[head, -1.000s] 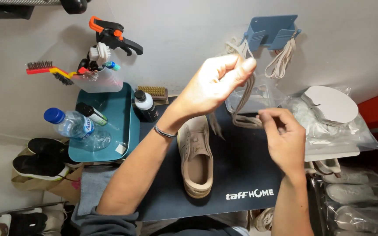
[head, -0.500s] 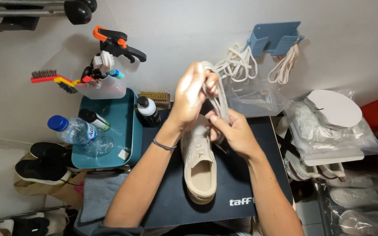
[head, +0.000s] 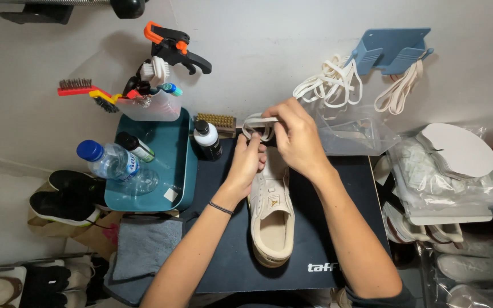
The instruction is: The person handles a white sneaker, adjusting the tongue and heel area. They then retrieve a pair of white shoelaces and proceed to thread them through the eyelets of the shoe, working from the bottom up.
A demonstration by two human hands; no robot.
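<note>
Left hand [head: 247,161] and right hand [head: 295,137] both pinch a folded white shoelace [head: 256,124] above the toe of a beige sneaker [head: 270,214] on the dark mat [head: 223,239].

shoe [head: 271,211]: matt beige leather or suede (hard to tell which), on the mat
mat [head: 223,251]: smooth, dark, matt
lace [head: 258,124]: white woven cloth, above the shoe
tray [head: 181,171]: teal plastic, slight sheen, left of the mat
water bottle [head: 112,165]: clear glossy plastic, in the tray
</note>
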